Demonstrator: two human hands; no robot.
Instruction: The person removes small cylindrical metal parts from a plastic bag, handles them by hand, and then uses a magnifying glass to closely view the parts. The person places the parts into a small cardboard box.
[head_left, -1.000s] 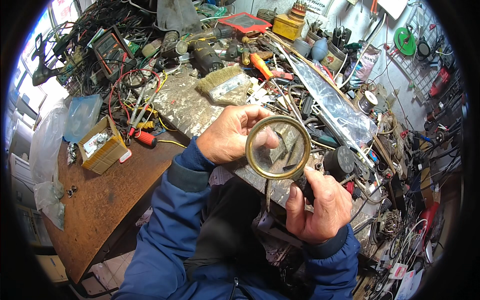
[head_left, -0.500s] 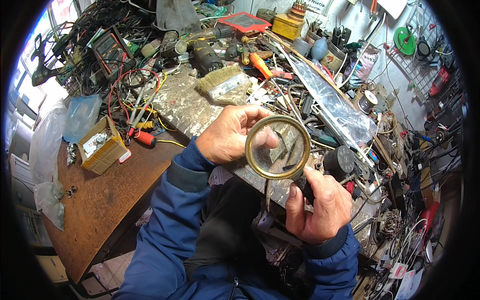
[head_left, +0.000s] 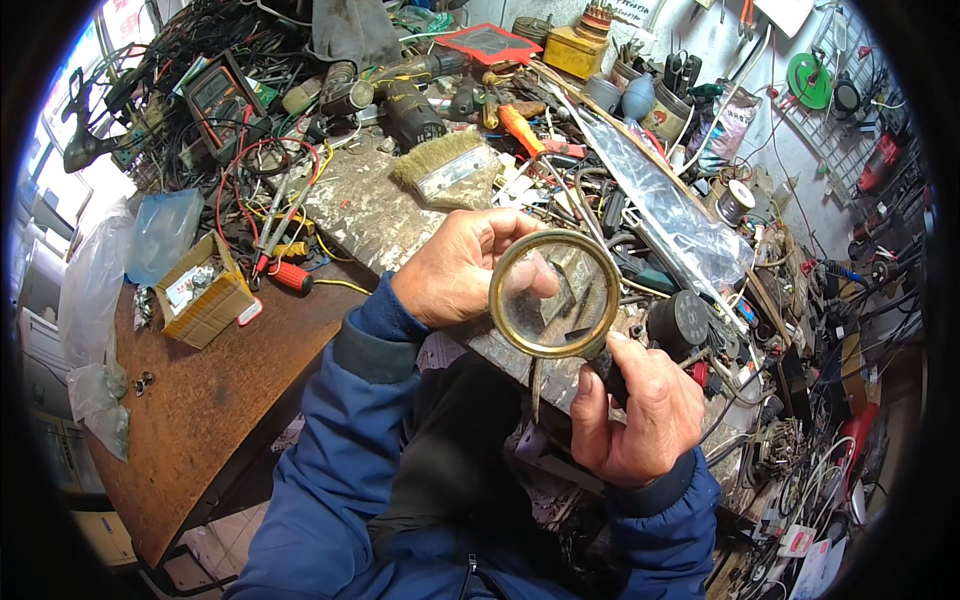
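My right hand (head_left: 645, 415) is closed round the black handle (head_left: 612, 375) of a magnifying glass (head_left: 552, 352) with a round brass-coloured rim. The lens stands tilted over the near edge of the workbench. My left hand (head_left: 460, 265) is behind the lens, its fingers bent and drawn together. A fingertip shows through the glass, beside a small dark shape that I cannot make out. The rim hides part of the fingers. Just right of the lens lies a round black part (head_left: 680, 322). A wide bristle brush (head_left: 445, 170) rests on the bench beyond my left hand.
An orange-handled screwdriver (head_left: 522, 130), a long clear plastic bag (head_left: 650, 190) and a solder spool (head_left: 736, 202) lie among clutter. On the left, a brown table (head_left: 220, 400) carries a small cardboard box (head_left: 207, 305). A multimeter (head_left: 220, 105) with leads leans against tangled cables.
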